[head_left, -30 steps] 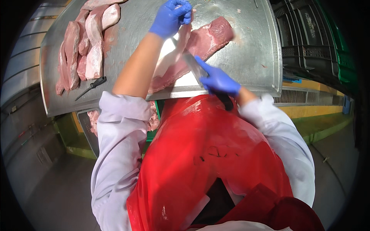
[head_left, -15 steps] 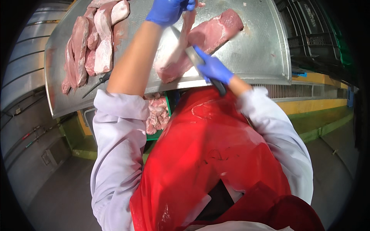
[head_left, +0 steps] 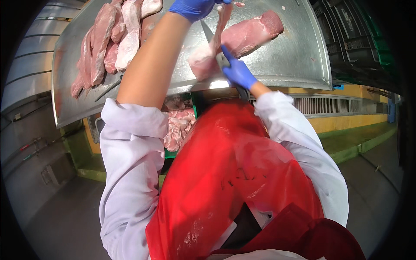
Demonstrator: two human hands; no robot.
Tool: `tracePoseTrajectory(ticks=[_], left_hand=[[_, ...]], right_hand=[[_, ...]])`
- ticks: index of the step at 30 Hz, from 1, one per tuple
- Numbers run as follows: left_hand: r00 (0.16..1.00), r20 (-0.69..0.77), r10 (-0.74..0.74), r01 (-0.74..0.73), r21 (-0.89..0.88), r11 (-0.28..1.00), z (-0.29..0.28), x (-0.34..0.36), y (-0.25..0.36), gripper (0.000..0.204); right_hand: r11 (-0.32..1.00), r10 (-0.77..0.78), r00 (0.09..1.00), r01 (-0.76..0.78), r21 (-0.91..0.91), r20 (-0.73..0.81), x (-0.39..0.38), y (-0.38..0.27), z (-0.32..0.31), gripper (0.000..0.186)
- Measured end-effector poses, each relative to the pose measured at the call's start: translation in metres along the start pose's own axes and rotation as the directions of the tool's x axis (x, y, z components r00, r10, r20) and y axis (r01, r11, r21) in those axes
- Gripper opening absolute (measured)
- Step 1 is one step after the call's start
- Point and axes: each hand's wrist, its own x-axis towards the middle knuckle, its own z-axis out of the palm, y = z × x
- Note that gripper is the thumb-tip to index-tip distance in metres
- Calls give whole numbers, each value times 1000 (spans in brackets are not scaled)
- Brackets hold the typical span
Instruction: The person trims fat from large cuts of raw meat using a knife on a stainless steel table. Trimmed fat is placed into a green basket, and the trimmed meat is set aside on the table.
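A long pink piece of meat [head_left: 253, 37] lies slantwise on the metal table, its pale near end close to the front edge. My left hand [head_left: 193, 8], in a blue glove, is closed at the top of the view, pulling up a thin strip of meat [head_left: 223, 21] from that piece. In my right hand [head_left: 237, 73], also blue-gloved, is a knife [head_left: 207, 31] whose blade passes behind the strip and points away from me. Part of the blade is hidden by the meat. The fingertips of my left hand are partly cut off by the upper edge.
Several long cuts of meat [head_left: 102, 41] lie at the left of the metal table [head_left: 299, 65], with a thin dark rod [head_left: 108, 90] beside them. Below the front edge stands a green crate [head_left: 196, 104] holding meat trimmings [head_left: 180, 125]. Dark stacked crates [head_left: 346, 34] stand at the right.
The knife in my right hand has moved slightly up and away from me, with more blade showing beyond the strip. My left hand has shifted slightly up and right, still holding the strip.
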Motion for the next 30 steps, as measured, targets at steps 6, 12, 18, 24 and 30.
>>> tracePoseTrajectory(ticks=[6, 12, 18, 24, 30], left_hand=[[995, -59, 78, -79, -10, 997, -19, -43, 37, 9], [986, -83, 145, -145, 0, 989, -19, -65, 61, 9], [962, -112, 250, -252, 4, 968, -32, -116, 102, 7], [915, -279, 290, -302, 1, 953, -59, -167, 137, 9], [858, -337, 387, -476, -240, 846, -65, -275, 174, 19]], right_hand=[[872, 201, 916, -328, 363, 347, -69, -33, -14, 79], [946, 238, 923, -291, 143, 304, -35, -45, 20, 78], [976, 71, 955, -126, 179, 286, -27, -45, 37, 75], [997, 31, 967, -12, -75, 255, -36, -58, 74, 73], [993, -5, 943, -35, 114, 333, -19, -77, 79, 75]])
